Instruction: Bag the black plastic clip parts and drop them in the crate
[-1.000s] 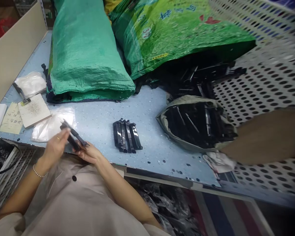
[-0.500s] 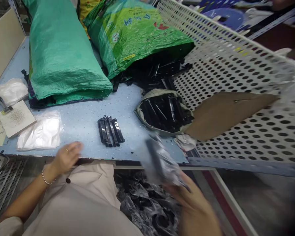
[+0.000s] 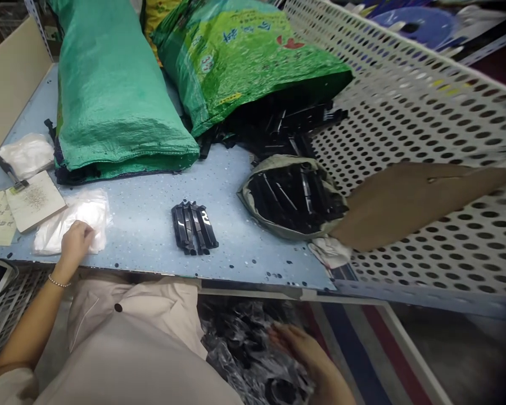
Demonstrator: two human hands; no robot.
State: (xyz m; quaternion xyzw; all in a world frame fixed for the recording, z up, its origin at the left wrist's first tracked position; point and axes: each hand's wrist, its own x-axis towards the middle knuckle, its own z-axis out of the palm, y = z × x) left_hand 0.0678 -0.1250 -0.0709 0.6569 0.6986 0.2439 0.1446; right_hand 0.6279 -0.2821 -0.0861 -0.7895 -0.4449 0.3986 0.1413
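Observation:
My left hand (image 3: 77,241) rests on the stack of thin clear plastic bags (image 3: 53,233) at the left of the blue table, its fingers pinched together on the top layer. Low on the right, my right hand (image 3: 306,351) is over the bin of bagged black parts (image 3: 248,349) below the table edge, slightly blurred, its fingers loosely extended with nothing gripped. Several black strips (image 3: 194,228) lie side by side near the table's middle. To their right, an open sack (image 3: 293,197) holds more black strips.
A teal sack (image 3: 118,101) and a green printed sack (image 3: 253,62) lie at the back, black parts spilling from the printed one. A white perforated panel (image 3: 405,129) with brown cardboard (image 3: 400,202) borders the right. A small board (image 3: 34,201) and paper note sit far left.
My left hand has moved left onto the plastic bags. My right hand has moved down to the bin and no longer holds the bagged black parts. The view has shifted slightly.

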